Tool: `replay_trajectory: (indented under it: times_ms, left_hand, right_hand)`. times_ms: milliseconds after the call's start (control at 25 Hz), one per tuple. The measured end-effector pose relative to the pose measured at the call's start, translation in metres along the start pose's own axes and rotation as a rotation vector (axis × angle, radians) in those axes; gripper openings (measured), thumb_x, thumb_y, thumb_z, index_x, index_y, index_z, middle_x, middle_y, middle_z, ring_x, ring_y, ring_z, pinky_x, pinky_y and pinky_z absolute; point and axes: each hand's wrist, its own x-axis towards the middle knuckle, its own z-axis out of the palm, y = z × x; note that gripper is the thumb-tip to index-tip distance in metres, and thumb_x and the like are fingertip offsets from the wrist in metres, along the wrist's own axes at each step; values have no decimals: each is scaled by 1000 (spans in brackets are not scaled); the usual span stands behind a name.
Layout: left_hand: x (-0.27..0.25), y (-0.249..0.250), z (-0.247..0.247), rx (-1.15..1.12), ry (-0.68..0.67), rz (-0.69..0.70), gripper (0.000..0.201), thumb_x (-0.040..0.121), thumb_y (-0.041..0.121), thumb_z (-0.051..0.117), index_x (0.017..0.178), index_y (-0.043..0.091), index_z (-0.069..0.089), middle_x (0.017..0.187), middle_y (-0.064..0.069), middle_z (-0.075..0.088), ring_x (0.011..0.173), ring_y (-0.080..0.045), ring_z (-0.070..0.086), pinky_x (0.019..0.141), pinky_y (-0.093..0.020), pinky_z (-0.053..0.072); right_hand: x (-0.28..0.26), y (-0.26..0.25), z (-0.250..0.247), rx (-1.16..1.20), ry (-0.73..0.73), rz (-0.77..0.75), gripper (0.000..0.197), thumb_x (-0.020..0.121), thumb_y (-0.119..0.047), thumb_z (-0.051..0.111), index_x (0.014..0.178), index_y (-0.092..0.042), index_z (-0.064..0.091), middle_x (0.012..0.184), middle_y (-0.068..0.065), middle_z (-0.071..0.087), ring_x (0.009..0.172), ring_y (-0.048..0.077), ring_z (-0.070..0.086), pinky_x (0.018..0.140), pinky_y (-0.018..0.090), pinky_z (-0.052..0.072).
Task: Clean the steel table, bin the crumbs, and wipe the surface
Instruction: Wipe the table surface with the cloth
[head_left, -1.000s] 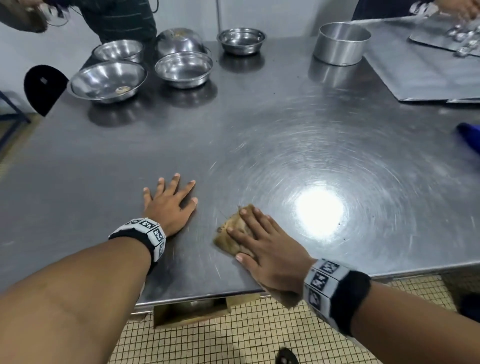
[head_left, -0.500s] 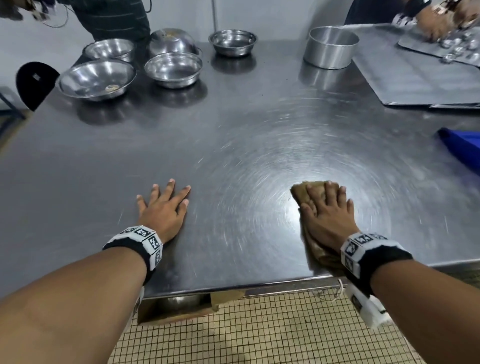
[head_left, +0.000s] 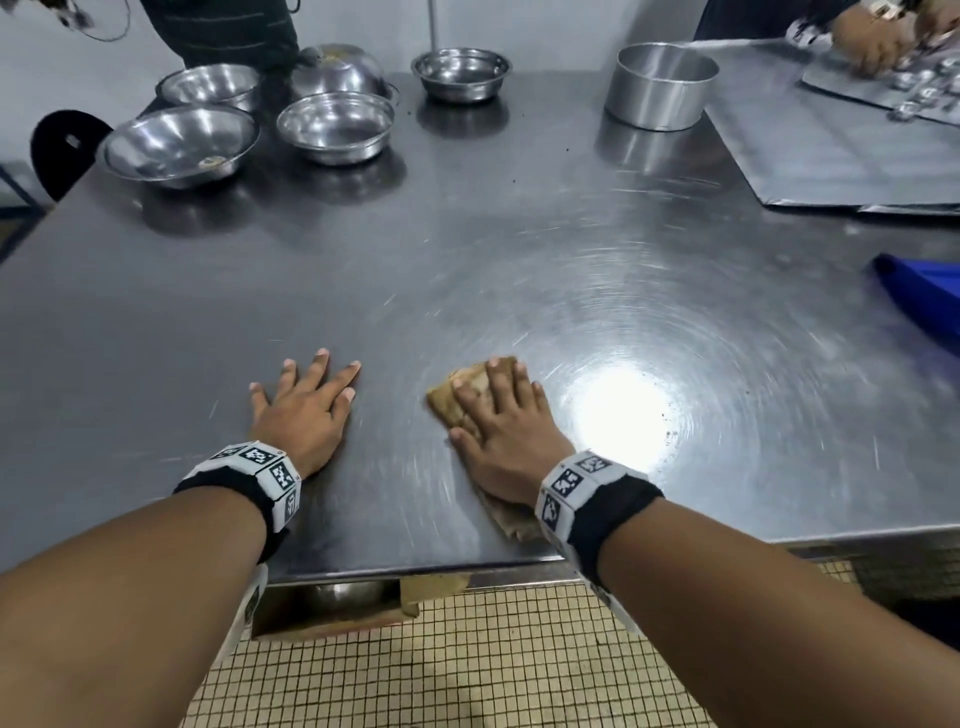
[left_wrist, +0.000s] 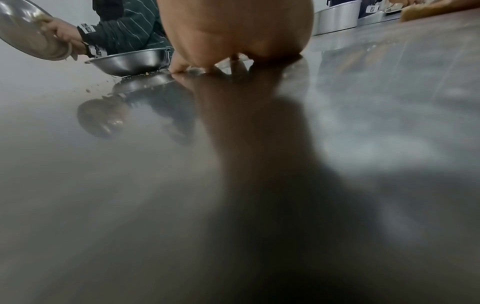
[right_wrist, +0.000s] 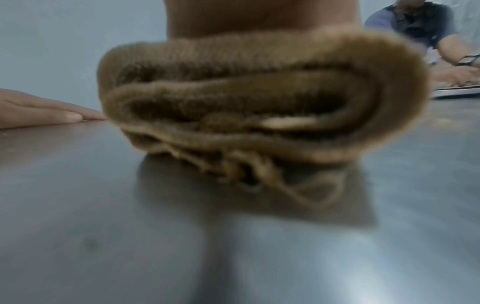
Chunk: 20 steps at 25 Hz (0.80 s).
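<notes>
My right hand (head_left: 498, 415) lies flat with straight fingers on a folded brown cloth (head_left: 457, 397), pressing it onto the steel table (head_left: 467, 270) near the front edge. In the right wrist view the cloth (right_wrist: 259, 102) fills the middle as a thick folded wad under my palm. My left hand (head_left: 306, 405) rests flat on the bare steel just left of the cloth, fingers spread; its heel (left_wrist: 233, 30) shows in the left wrist view. A few dark crumbs (head_left: 667, 415) lie right of the cloth by the light glare.
Several steel bowls (head_left: 332, 127) stand at the back left, one (left_wrist: 130, 61) with crumbs at its base. A round steel tin (head_left: 660, 85) and flat trays (head_left: 831, 150) sit at the back right, where another person's hands work. A blue object (head_left: 919, 291) lies at the right edge.
My right hand slid the cloth right to the glare spot, then back left toward my left hand. My left hand stayed flat in the same place.
</notes>
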Motion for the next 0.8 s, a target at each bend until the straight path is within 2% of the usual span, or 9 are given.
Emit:
replay_trajectory:
  times_ms: [240, 400, 520, 640, 800]
  left_hand:
    - [-29, 49, 9, -19, 27, 55, 48, 103, 42, 25, 151, 42, 25, 164, 8, 10, 150, -29, 8, 117, -60, 6]
    - [-55, 89, 19, -53, 22, 86, 51, 100, 48, 26, 151, 41, 24, 164, 5, 9, 150, -30, 6, 118, -58, 1]
    - [-68, 109, 25, -55, 17, 88, 64, 90, 55, 16, 152, 42, 22, 164, 3, 8, 150, -30, 3, 118, -56, -3]
    - [-72, 116, 30, -75, 38, 76, 64, 90, 56, 16, 152, 42, 19, 165, 3, 5, 151, -30, 0, 118, -57, -7]
    - [-70, 116, 34, -66, 62, 67, 57, 96, 55, 23, 152, 42, 18, 164, 5, 4, 151, -28, -1, 118, -55, -9]
  right_hand:
    - [-68, 16, 11, -101, -21, -118, 60, 95, -62, 8, 150, -42, -3, 158, 3, -21, 142, 29, -27, 115, 55, -13]
    - [-109, 51, 7, -103, -7, -66, 57, 96, -61, 3, 149, -43, -5, 157, 0, -26, 141, 28, -31, 115, 58, -11]
    - [-134, 96, -5, -172, -72, -2, 69, 85, -58, -1, 151, -38, 2, 157, 3, -27, 139, 33, -34, 110, 68, -6]
    - [-145, 148, -20, -193, -32, 161, 61, 91, -51, 29, 147, -37, 9, 158, 3, -24, 139, 39, -32, 104, 76, -8]
    - [-106, 182, -35, 108, 44, 505, 64, 94, -61, 21, 151, -42, -1, 159, 2, -22, 144, 32, -25, 115, 59, -9]
